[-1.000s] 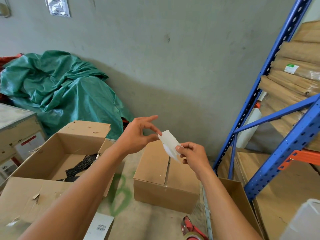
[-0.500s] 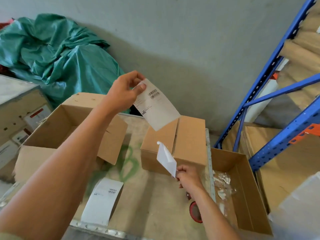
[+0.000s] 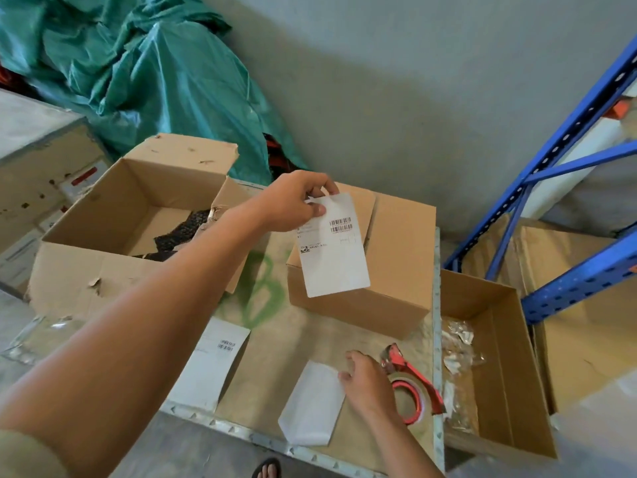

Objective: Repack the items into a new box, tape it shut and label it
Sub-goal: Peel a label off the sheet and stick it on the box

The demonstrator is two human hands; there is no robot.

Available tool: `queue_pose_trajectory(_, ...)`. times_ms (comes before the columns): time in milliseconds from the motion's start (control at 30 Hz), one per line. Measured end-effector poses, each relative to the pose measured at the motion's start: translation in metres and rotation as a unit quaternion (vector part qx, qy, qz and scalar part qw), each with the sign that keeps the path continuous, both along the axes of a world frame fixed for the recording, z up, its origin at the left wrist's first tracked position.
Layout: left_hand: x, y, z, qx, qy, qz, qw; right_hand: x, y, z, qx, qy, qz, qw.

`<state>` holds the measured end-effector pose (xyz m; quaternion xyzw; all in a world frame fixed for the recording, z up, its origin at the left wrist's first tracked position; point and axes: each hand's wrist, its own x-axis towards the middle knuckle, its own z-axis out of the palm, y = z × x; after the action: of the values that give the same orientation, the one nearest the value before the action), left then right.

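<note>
My left hand pinches the top corner of a white barcode label and holds it in the air over the near left side of the closed cardboard box. My right hand rests on the table with its fingers on a blank white backing sheet that lies flat. A red tape dispenser sits just right of that hand. The old open box stands at the left with a dark item inside.
Another label sheet lies on the table near its front edge. An open box with plastic scraps stands at the right, beside blue shelving. A green tarp is heaped at the back left.
The label has come off its backing: my left hand carried it up and over the closed box, while my right hand brought the backing sheet down onto the table.
</note>
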<state>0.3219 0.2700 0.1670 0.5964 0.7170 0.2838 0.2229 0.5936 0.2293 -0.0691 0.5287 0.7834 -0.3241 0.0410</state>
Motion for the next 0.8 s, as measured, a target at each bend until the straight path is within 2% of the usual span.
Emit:
queue_pose_trajectory(67, 0.004, 0.006, -0.001, -0.006, -0.002, -0.007, 1.000, -0.004, 0.004, 0.028, 0.017, 0.009, 0.007, 1.000)
queue_pose_trajectory(133, 0.008, 0.011, 0.003, -0.010, -0.013, -0.021, 1.000, -0.008, 0.012, 0.071, 0.045, 0.087, -0.034, 0.995)
queue_pose_trajectory(267, 0.015, 0.022, 0.010, -0.018, -0.023, -0.047, 0.998, -0.023, 0.039, 0.170, 0.155, 0.310, -0.168, 0.923)
queue_pose_trajectory(333, 0.017, 0.029, 0.015, -0.019, -0.019, -0.059, 0.998, -0.035, 0.063, 0.199, 0.114, 0.359, -0.174, 0.910)
queue_pose_trajectory(467, 0.014, 0.046, 0.019, -0.006, -0.022, -0.061, 0.998, -0.060, 0.112, 0.210, 0.002, 0.389, -0.133, 0.911)
queue_pose_trajectory(600, 0.005, 0.058, -0.002, 0.071, -0.028, 0.051, 0.996, -0.080, 0.143, 0.200, -0.043, 0.408, -0.161, 0.898)
queue_pose_trajectory(667, -0.003, 0.058, -0.017, 0.071, -0.109, 0.122, 0.984, -0.090, 0.155, 0.196, -0.046, 0.407, -0.175, 0.895)
queue_pose_trajectory(733, -0.008, 0.056, -0.035, 0.004, -0.233, 0.153, 0.960, -0.100, 0.166, 0.189, -0.074, 0.412, -0.191, 0.888)
queue_pose_trajectory(800, -0.011, 0.054, -0.054, -0.058, -0.301, 0.173, 0.936, -0.108, 0.176, 0.181, -0.107, 0.409, -0.205, 0.883)
